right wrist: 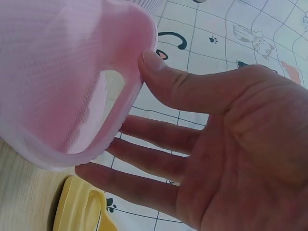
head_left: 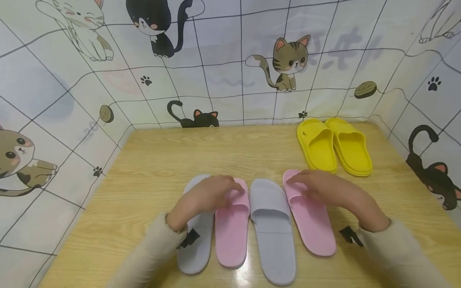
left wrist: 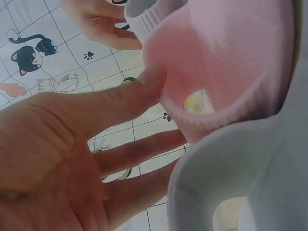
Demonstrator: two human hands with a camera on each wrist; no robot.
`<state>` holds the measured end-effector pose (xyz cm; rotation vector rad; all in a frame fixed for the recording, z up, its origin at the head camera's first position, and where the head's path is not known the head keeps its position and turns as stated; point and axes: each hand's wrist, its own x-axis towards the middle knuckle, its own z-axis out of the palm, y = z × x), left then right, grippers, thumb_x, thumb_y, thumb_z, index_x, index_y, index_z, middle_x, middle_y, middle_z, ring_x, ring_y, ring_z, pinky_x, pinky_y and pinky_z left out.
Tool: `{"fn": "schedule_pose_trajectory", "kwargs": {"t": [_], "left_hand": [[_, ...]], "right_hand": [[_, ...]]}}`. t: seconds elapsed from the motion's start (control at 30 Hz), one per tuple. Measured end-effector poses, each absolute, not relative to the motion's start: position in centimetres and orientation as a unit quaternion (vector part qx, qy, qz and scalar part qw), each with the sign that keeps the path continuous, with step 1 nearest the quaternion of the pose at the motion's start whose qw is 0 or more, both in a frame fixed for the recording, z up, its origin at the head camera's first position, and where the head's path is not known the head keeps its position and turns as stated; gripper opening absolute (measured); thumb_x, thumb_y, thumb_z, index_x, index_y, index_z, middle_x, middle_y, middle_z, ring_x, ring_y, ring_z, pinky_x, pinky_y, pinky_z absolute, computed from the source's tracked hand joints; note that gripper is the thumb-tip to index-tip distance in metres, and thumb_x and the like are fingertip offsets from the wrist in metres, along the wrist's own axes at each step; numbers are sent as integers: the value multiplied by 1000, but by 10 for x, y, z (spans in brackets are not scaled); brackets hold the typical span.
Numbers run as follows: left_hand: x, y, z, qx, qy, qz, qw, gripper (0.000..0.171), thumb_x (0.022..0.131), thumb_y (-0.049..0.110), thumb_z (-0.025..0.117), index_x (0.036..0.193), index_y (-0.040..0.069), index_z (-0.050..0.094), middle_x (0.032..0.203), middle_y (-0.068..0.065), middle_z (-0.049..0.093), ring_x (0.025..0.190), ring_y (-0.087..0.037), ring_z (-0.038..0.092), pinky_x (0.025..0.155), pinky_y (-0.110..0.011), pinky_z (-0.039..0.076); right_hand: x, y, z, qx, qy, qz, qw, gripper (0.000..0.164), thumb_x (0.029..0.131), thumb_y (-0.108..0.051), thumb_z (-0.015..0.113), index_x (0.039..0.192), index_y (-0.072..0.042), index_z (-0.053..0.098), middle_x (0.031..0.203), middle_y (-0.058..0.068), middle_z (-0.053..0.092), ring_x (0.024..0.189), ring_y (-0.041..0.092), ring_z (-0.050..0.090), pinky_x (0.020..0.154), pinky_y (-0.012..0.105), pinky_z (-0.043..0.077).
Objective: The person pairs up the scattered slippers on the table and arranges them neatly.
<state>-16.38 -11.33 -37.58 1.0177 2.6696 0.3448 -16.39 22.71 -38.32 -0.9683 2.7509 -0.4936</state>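
My left hand (head_left: 212,194) is over the strap of a pink slipper (head_left: 231,236) and pinches it, thumb (left wrist: 153,74) at the strap's open rim and fingers along its outer side. My right hand (head_left: 322,186) takes a second pink slipper (head_left: 313,228) by its strap the same way, thumb (right wrist: 153,61) on the rim, the other fingers fairly straight behind it. Between the pink slippers lies a grey slipper (head_left: 275,244). Another grey slipper (head_left: 196,248) is at the far left, partly hidden under my left hand and wrist. The right pink slipper slants, heel outward.
A pair of yellow slippers (head_left: 317,148) stands at the back right, just beyond my right hand. The wooden tabletop (head_left: 144,172) ends at a cat-patterned cloth wall (head_left: 223,80) behind and at the sides.
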Motion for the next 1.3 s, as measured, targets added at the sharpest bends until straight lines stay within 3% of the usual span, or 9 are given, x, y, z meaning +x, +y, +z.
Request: {"fn": "schedule_pose_trajectory", "kwargs": {"t": [0.17,0.27,0.43,0.57,0.67,0.83,0.97,1.17,1.3], "left_hand": [[-166,-112,-378,333,926,142,109,41,86,-3,75,119,21,79,106,-2,71,91,-15,59,78,-29,53],[-165,-110,-379,324,929,147,103,42,85,-6,75,117,21,81,103,-4,69,84,-14,56,72,-25,50],[-151,-105,-378,326,933,107,112,28,90,12,79,117,18,77,101,-7,64,81,-17,56,70,-26,52],[-130,-98,-376,316,935,41,156,77,75,39,93,140,18,58,120,-14,57,97,-22,57,79,-32,57],[-115,-91,-377,301,935,7,186,116,64,44,99,158,16,37,144,-27,45,120,-31,53,93,-39,59],[-100,-80,-382,284,939,-39,191,153,50,56,101,166,8,13,166,-39,12,152,-53,26,120,-56,40],[-93,-75,-387,288,941,-88,153,166,39,70,98,166,5,11,167,-36,12,152,-55,26,119,-59,40],[-88,-73,-389,296,940,-138,101,162,39,75,94,163,3,20,163,-34,27,147,-51,39,109,-57,50],[-92,-74,-387,298,939,-124,123,159,43,72,95,164,4,17,165,-34,24,149,-52,35,112,-57,48]], "right_hand": [[-165,224,-385,-302,937,-161,68,28,94,0,69,115,-19,70,115,11,67,95,26,65,83,44,59],[-165,222,-386,-296,941,-158,53,30,91,4,70,108,-20,68,102,10,62,81,18,55,69,30,52],[-159,216,-384,-289,943,-144,81,31,91,-21,80,118,-15,67,102,7,61,80,15,53,67,25,49],[-146,212,-382,-292,938,-116,146,76,73,-38,93,137,-15,59,129,23,57,96,24,62,78,39,60],[-134,208,-383,-281,935,-110,186,110,58,-37,100,152,-18,47,150,37,38,106,36,60,78,48,62],[-118,200,-391,-272,943,-68,177,148,43,-45,104,163,-9,26,158,43,19,132,55,46,99,70,50],[-110,194,-396,-270,950,-32,153,160,35,-49,105,163,-3,21,160,47,11,149,64,18,105,84,32],[-105,187,-401,-273,954,-9,122,158,32,-42,103,161,0,22,158,50,14,147,65,21,102,85,34],[-108,191,-400,-268,955,-6,126,155,38,-43,103,162,-1,19,161,47,12,149,63,20,106,83,32]]}}
